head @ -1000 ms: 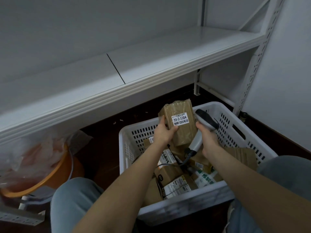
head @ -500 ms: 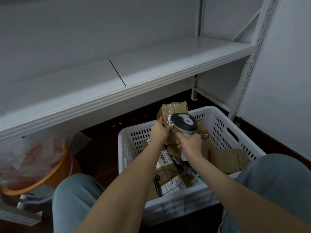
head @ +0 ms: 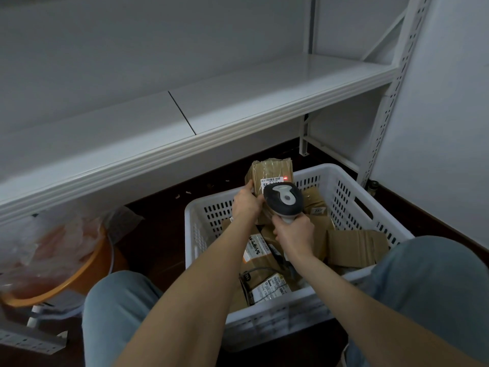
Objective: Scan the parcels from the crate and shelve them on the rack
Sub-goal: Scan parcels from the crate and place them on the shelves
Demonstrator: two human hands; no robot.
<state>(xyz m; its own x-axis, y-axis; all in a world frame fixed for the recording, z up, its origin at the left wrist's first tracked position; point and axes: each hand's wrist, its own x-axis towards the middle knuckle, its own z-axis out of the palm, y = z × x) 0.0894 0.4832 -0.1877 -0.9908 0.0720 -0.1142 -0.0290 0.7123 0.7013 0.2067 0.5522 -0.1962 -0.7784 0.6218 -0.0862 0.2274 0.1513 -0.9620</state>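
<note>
Now, mid-frame, I see the left hand [head: 247, 201] gripping a brown parcel [head: 272, 169] upright above the far rim of the white crate [head: 312, 172], fingers curled round its edge. The right hand [head: 293, 234] has its fingers wrapped round the scanner [head: 283, 198] handle; a red dot [head: 285, 178] sits beside the barcode label [head: 271, 179].

A parcel storeroom, this one was: a white steel rack [head: 264, 102] on punched uprights [head: 385, 115] stood against plain grey walls [head: 449, 128], a plastic crate [head: 211, 215] sat heaped with labelled cardboard parcels [head: 354, 247], and a handheld scanner [head: 284, 198] threw its red dot onto a barcoded parcel [head: 272, 169].
</note>
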